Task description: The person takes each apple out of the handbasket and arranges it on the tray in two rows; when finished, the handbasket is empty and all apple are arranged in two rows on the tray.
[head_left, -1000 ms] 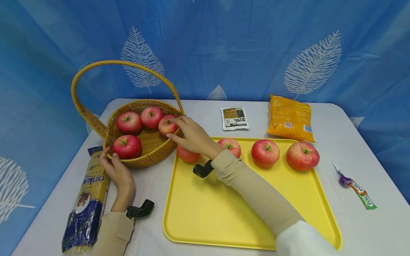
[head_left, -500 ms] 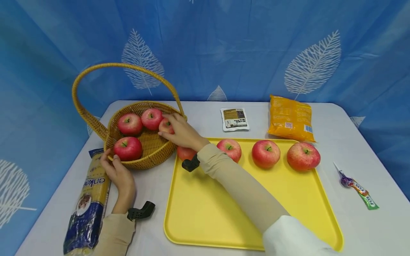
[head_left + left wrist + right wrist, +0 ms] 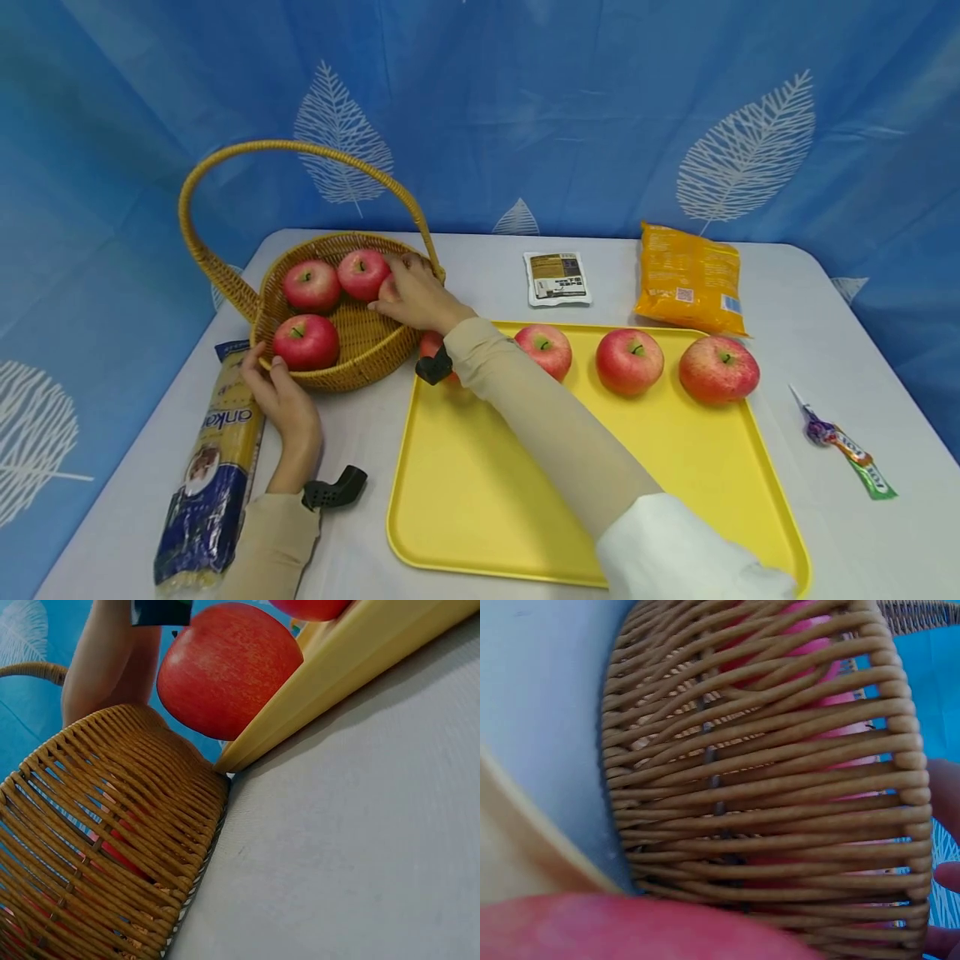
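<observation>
My right hand [image 3: 420,296] reaches over the right rim of a wicker basket [image 3: 371,367] and holds an apple [image 3: 387,289], mostly covered by the fingers. Three other apples sit inside: a back-left apple [image 3: 311,286], a back-middle apple [image 3: 363,274] and a front apple [image 3: 306,342]. At the basket's front-left edge, my left hand [image 3: 288,408] grips the rim, thumb close to the front apple. In the right wrist view, right-hand fingertips [image 3: 949,876] show beyond the woven wall. The left wrist view shows the basket's side [image 3: 112,825] but no left fingers.
Right of the basket lies a yellow tray [image 3: 510,492] with several apples along its back edge, one [image 3: 229,671] partly behind my right wrist. A noodle pack [image 3: 210,467] lies at left. Behind are a white-edged packet [image 3: 557,278] and orange bag [image 3: 690,279]; wrapped candies [image 3: 843,442] lie at right.
My right hand has shifted left, farther over the basket, and now covers more of the apple. The left hand has stayed at the rim. The head view has shifted slightly.
</observation>
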A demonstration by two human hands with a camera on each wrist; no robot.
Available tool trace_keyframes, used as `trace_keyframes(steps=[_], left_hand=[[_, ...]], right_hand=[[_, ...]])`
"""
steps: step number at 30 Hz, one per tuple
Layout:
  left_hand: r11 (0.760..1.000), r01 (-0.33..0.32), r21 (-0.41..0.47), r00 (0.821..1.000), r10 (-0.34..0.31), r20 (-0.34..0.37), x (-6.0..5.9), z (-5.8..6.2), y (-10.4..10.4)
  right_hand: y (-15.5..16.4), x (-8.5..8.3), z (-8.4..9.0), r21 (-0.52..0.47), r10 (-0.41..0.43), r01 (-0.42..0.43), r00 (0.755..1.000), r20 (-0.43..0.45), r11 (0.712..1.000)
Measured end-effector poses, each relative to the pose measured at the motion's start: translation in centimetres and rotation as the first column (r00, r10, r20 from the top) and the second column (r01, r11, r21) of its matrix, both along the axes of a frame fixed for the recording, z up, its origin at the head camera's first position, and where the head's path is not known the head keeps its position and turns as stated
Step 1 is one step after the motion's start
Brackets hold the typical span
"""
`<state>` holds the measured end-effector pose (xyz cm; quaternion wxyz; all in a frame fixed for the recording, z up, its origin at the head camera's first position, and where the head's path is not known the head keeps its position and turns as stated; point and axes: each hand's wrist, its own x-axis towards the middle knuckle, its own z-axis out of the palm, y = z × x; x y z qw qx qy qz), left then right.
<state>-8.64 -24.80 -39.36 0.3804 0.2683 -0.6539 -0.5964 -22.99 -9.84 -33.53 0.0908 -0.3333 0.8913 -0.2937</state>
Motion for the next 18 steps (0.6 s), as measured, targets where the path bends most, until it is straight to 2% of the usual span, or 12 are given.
trace_keyframes(steps=[9, 12, 18], left_hand=[[1.0, 0.003, -0.006, 1.0, -0.003, -0.017, -0.35, -0.11, -0.26], [1.0, 0.002, -0.006, 1.0, -0.002, 0.001, -0.39, -0.18, -0.22], [1.0, 0.0, -0.009, 1.0, 0.0, 0.003, -0.1, 0.01, -0.03]], right_hand=[[-0.53, -0.21, 0.81, 0.074, -0.028, 0.028, 1.0, -0.004, 0.997], [-0.57, -0.19, 0.9, 0.097, -0.033, 0.034, 0.999, -0.012, 0.995], [-0.6, 0.03, 0.67, 0.134, 0.004, 0.003, 0.999, -0.047, 0.991]])
